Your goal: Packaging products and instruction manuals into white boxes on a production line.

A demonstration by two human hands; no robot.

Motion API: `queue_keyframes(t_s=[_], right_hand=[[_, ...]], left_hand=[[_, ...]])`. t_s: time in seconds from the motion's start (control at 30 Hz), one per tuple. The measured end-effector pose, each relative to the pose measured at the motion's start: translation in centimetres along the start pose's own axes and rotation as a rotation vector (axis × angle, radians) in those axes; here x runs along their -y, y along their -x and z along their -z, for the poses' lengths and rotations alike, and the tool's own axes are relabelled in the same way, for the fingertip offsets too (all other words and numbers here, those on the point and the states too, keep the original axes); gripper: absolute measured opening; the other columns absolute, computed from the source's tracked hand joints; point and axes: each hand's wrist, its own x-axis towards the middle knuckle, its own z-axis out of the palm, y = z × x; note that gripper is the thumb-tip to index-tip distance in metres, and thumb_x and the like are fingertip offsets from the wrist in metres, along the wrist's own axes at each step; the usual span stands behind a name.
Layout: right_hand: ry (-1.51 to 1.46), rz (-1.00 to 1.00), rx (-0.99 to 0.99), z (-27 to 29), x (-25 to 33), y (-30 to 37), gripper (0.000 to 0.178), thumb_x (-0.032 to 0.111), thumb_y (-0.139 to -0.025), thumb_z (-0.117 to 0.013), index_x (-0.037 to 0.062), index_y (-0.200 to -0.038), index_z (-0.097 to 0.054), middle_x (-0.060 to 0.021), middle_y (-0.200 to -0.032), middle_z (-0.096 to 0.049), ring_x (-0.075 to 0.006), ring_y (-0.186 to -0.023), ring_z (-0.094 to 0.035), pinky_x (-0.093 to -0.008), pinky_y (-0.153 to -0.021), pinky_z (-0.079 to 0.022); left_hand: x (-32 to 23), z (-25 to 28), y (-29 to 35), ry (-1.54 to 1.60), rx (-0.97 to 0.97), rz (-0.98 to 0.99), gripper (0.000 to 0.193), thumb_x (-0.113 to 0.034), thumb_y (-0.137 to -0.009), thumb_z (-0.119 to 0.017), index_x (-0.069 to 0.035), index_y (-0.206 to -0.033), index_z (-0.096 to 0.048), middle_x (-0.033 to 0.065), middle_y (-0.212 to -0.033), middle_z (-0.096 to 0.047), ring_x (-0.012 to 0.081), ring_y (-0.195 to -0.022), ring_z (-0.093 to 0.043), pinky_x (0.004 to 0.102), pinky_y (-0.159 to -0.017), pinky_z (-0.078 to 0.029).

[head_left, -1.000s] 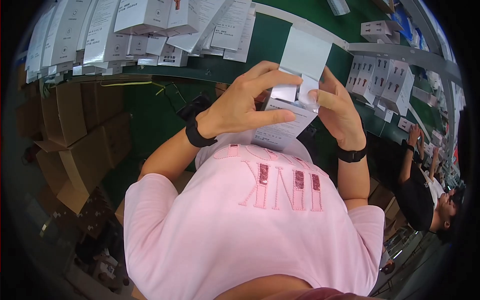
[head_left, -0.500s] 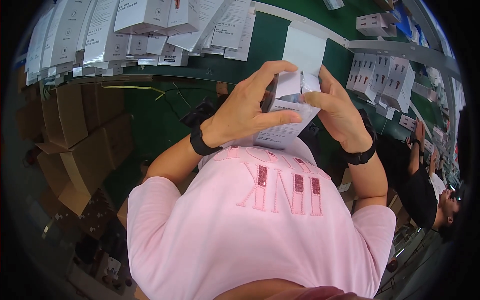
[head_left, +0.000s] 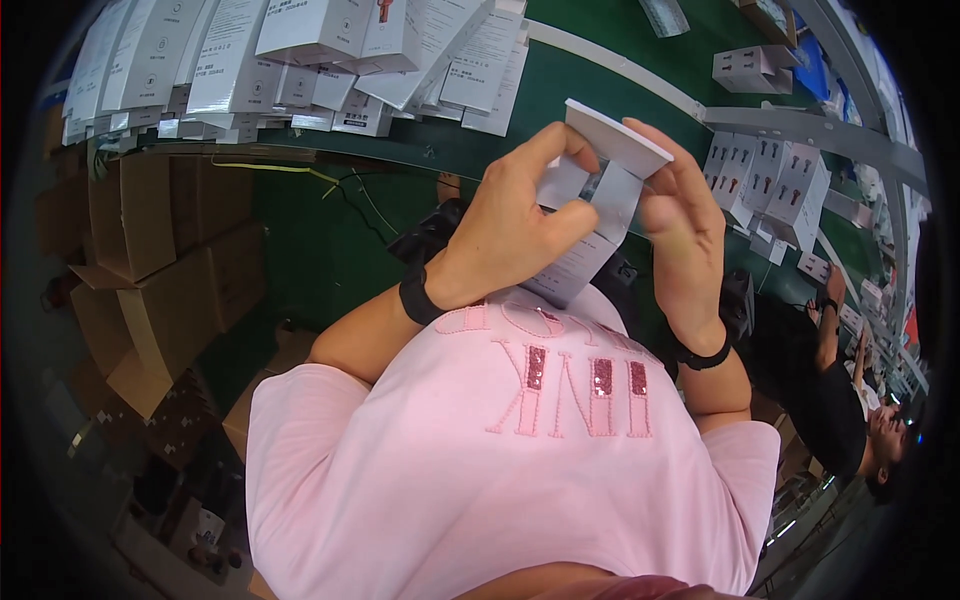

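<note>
Green covers the long surface (head_left: 600, 90) that runs across the upper part of the view, and it is the largest thing seen; its near edge is crowded with a row of flat white printed cartons (head_left: 250, 50), laid overlapping, and a smaller batch of upright white boxes (head_left: 765, 180) is ranged further along to the right, beside a grey metal rail (head_left: 800, 130). Brown cardboard cases (head_left: 150, 260) are stacked below the surface at the left. A co-worker in a dark top (head_left: 830, 400) is seen at the right edge, well apart from the work in hand. Held up in front of the pink shirt (head_left: 500, 450), between surface and chest, is one white carton (head_left: 590, 230), upright and tilted a little, with its top flap (head_left: 618, 140) raised and not yet tucked in. The left hand (head_left: 510, 225) is wrapped round the carton's body, fingers closed on it, thumb across the front. The right hand (head_left: 680, 220) is set against the far side, its fingers (head_left: 660, 150) curled narrowly up to the open flap. Something dark appears inside the mouth, though what it is cannot be told. As a judgement, the carton seems formed and possibly filled, with the closing of the top flap left to be done, and many flat cartons on the surface remain untouched.
</note>
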Motion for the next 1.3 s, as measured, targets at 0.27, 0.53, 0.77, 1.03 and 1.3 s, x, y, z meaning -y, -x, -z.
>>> queue_keyframes(t_s=[0.27, 0.53, 0.77, 1.03, 1.3], right_hand=[[0.2, 0.15, 0.052, 1.2, -2.3, -0.2, 0.038, 0.012, -0.082, -0.071, 0.0011, -0.116, -0.059, -0.0092, -0.118, -0.059, -0.0168, -0.11, -0.052, -0.0302, -0.098, -0.037], [0.347, 0.158, 0.101, 0.8, -1.8, -0.6, 0.034, 0.003, -0.084, -0.061, 0.0047, -0.117, -0.064, -0.0124, -0.122, -0.057, -0.0193, -0.11, -0.054, -0.0315, -0.095, -0.041], [0.425, 0.093, 0.136, 2.0, -1.1, -1.4, 0.038, -0.002, -0.08, -0.054, 0.0082, -0.115, -0.068, -0.0111, -0.121, -0.058, -0.02, -0.111, -0.054, -0.0306, -0.088, -0.046], [0.646, 0.134, 0.291, 3.9, 0.0, -1.6, 0.035, 0.006, -0.085, -0.056, 0.0049, -0.119, -0.064, -0.0134, -0.124, -0.057, -0.0223, -0.11, -0.055, -0.0314, -0.093, -0.042], [0.474, 0.029, 0.038, 5.8, -1.1, -0.6, 0.026, 0.008, -0.09, -0.055, 0.0048, -0.113, -0.068, -0.0146, -0.123, -0.059, -0.0231, -0.111, -0.057, -0.0319, -0.091, -0.045]], left_hand=[[2.2, 0.0, -0.2, 0.215, 0.068, -0.008, 0.057, -0.03, -0.079, -0.073, 0.001, -0.121, -0.047, 0.0139, -0.106, -0.061, 0.0226, -0.094, -0.061, 0.0304, -0.078, -0.049], [3.4, 0.4, -0.7, 0.323, 0.127, 0.045, 0.076, -0.018, -0.071, -0.084, 0.003, -0.131, -0.041, 0.0121, -0.124, -0.052, 0.0165, -0.11, -0.053, 0.0299, -0.09, -0.045], [6.0, -0.7, -1.3, 0.319, -0.037, -0.072, 0.086, -0.012, -0.063, -0.088, -0.001, -0.129, -0.034, 0.0158, -0.123, -0.054, 0.0187, -0.109, -0.055, 0.0304, -0.089, -0.047], [4.8, -0.8, -2.3, 0.33, 0.083, -0.01, 0.086, -0.021, -0.061, -0.09, -0.005, -0.128, -0.039, 0.0165, -0.12, -0.059, 0.0198, -0.102, -0.06, 0.0324, -0.089, -0.048], [4.9, -2.4, -3.7, 0.323, 0.297, 0.038, 0.076, -0.009, -0.076, -0.079, -0.004, -0.14, -0.039, 0.0105, -0.126, -0.055, 0.0161, -0.112, -0.054, 0.0311, -0.096, -0.043]])
